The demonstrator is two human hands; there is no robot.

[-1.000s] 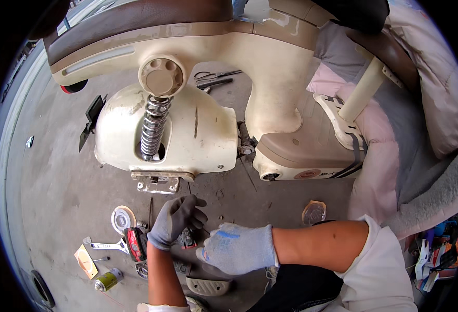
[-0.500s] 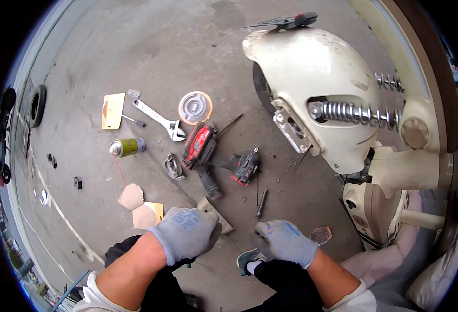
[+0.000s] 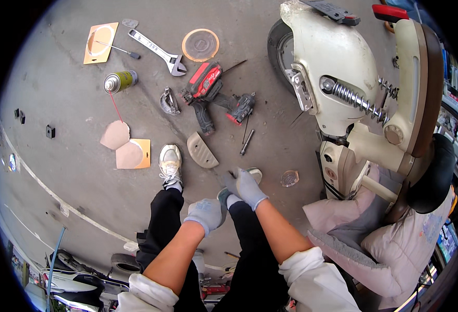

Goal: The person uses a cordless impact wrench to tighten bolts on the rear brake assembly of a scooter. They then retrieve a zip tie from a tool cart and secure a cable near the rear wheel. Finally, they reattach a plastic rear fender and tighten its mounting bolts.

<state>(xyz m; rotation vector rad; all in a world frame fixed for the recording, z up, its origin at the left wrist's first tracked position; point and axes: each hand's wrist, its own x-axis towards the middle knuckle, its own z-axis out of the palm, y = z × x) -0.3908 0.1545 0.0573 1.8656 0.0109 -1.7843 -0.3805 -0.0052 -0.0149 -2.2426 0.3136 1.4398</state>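
My left hand (image 3: 206, 213), in a grey-blue work glove, is curled closed above my dark trouser legs, its fingers turned away; anything inside it is hidden. Further forward and to the right, my right hand (image 3: 248, 189) wears a matching glove. Its fingers point at the floor over my right shoe (image 3: 255, 176) and are smeared, so their grip is unclear. Ahead of the hands lies a beige curved cover piece (image 3: 202, 150) with slots. A dark socket extension (image 3: 247, 142) lies beyond my right hand, and a small clear, brownish-edged piece (image 3: 289, 178) is to its right.
A cream scooter (image 3: 333, 67) with exposed shock springs takes up the right side, a padded pink-grey cover (image 3: 364, 260) beside it. Power tools (image 3: 208, 83), an adjustable wrench (image 3: 156, 49), a spray can (image 3: 121, 81) with a red straw and cardboard pieces (image 3: 134, 154) lie ahead.
My view has shifted, so the floor items appear higher. My hands have come closer together, the right one now further forward than the left. Both of my shoes now show.
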